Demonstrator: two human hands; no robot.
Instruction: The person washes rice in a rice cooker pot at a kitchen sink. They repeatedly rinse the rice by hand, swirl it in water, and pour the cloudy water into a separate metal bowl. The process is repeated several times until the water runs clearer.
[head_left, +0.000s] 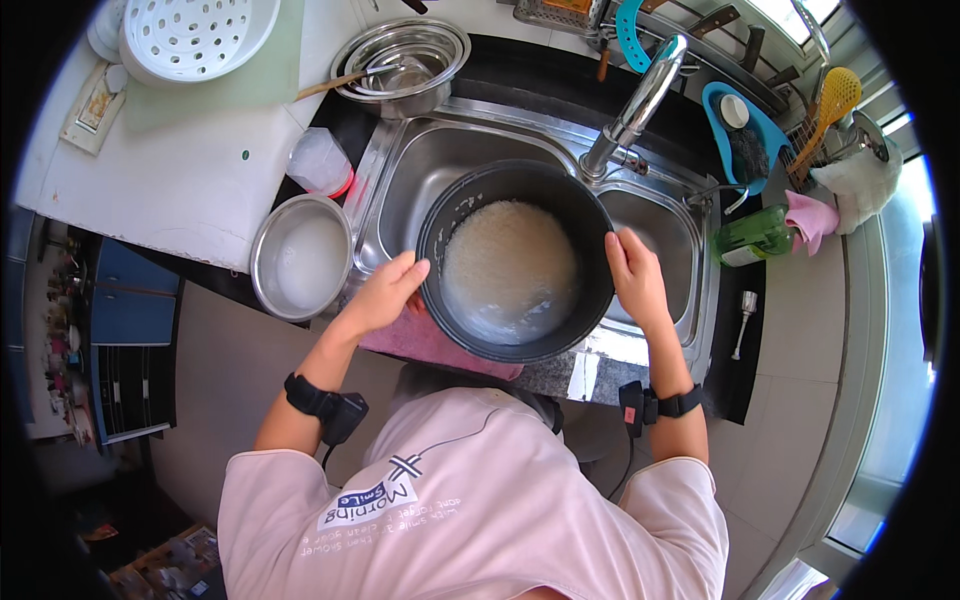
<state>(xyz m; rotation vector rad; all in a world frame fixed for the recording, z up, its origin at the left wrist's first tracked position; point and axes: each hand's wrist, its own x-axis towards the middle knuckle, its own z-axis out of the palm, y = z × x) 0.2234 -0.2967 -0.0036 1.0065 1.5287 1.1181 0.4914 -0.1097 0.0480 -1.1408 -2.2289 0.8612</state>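
A dark rice cooker inner pot (514, 352) is held over the front of a double stainless steel sink (442, 142). Inside it lies rice (510, 247) under cloudy water. My left hand (390, 292) grips the pot's left rim, thumb on top. My right hand (636, 277) grips the right rim, with the thumb at the edge. To the left of the pot, a steel bowl (302, 259) of whitish water stands on the counter edge. Behind that bowl lies a translucent plastic container (319, 161) with a red rim. A pink cloth (442, 341) lies at the counter's front edge, partly under the pot.
The chrome faucet (634, 105) rises behind the sink. Nested steel bowls (401, 67) with a wooden-handled utensil stand at the back left, near a white perforated basket (196, 37). On the right are a green bottle (754, 236), a pink rag (810, 217) and a blue caddy (739, 139).
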